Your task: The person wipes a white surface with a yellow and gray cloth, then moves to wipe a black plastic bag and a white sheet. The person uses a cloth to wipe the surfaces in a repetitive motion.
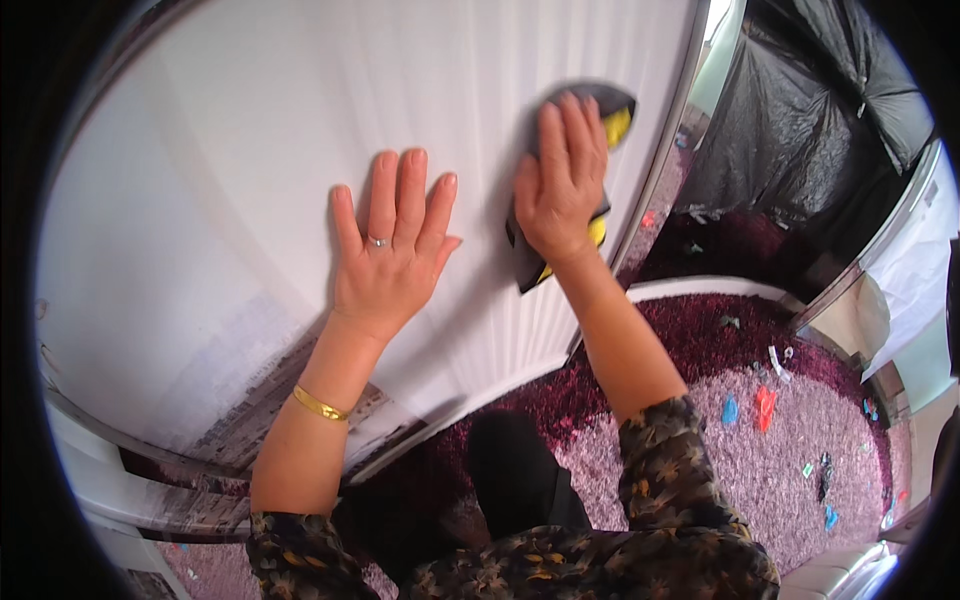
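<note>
A large white panel (247, 172) with a printed, pleated-looking pattern and a greyish picture near its lower edge fills the left and middle. My left hand (390, 247), with a ring and a gold bracelet at the wrist, lies flat on the panel, fingers apart, holding nothing. Farther right, near the panel's metal edge, my right hand (566, 172) presses a black and yellow cloth (617, 126) against the surface. The cloth sticks out above and below the hand. Its part under the palm is hidden.
Below lies a purple and pink shaggy carpet (787, 480) with scattered scraps, among them a red piece (765, 407) and a blue piece (730, 409). Black plastic sheeting (780, 127) hangs at the upper right. A white sheet (911, 255) is at the far right.
</note>
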Motion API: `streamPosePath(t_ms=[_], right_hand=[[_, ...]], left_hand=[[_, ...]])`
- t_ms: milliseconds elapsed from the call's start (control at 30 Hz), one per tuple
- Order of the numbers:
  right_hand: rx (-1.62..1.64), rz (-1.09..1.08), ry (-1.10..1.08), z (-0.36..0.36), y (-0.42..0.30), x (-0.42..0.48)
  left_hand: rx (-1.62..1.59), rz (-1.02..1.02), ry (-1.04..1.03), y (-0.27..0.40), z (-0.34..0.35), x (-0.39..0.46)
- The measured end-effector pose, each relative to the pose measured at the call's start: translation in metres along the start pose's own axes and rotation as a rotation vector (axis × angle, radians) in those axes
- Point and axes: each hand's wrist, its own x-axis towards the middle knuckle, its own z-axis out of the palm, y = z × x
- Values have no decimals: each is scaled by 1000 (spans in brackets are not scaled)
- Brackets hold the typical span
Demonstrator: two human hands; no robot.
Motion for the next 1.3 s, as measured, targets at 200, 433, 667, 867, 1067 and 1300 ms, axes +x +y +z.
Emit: streamPosePath(t_ms=[200, 433, 667, 867, 1067, 1300], right_hand=[[-2, -6, 137, 7, 36, 28], [-55, 248, 39, -1, -12, -71], [-42, 152, 17, -9, 23, -41], [-115, 408, 49, -6, -11, -125], [-5, 112, -91, -5, -18, -65], [-163, 647, 95, -9, 2, -155]], left_hand=[[16, -11, 4, -6, 0, -6], [-9, -14, 18, -3, 2, 0], [-15, -32, 18, -4, -2, -5], [-31, -30, 37, 1, 4, -1], [-12, -47, 35, -4, 2, -8], [-19, -35, 39, 1, 3, 2]])
